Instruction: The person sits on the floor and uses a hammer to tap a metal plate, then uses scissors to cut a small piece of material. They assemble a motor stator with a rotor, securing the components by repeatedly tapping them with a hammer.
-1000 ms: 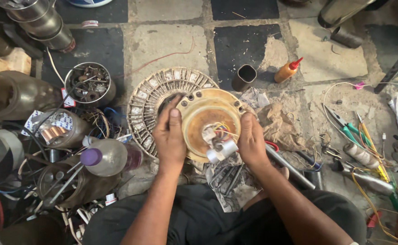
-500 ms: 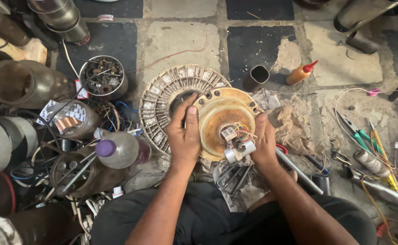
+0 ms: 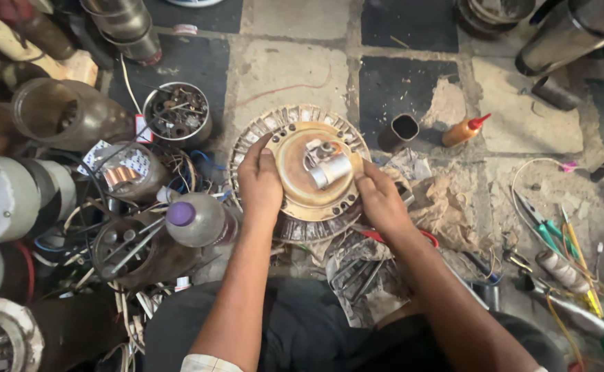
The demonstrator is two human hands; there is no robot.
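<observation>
Both hands are gripping the round brass motor plate (image 3: 309, 182) on the floor: left hand (image 3: 260, 182) is curling fingers over its left rim, right hand (image 3: 379, 200) is pinching its right edge, above the finned stator ring (image 3: 247, 145).

The worn floor (image 3: 295, 65) of dark and pale tiles carries a round motor disc (image 3: 300, 172) at centre, an orange squeeze bottle (image 3: 463, 130) at two o'clock, and a tin of scrap (image 3: 176, 114) at ten o'clock.
</observation>
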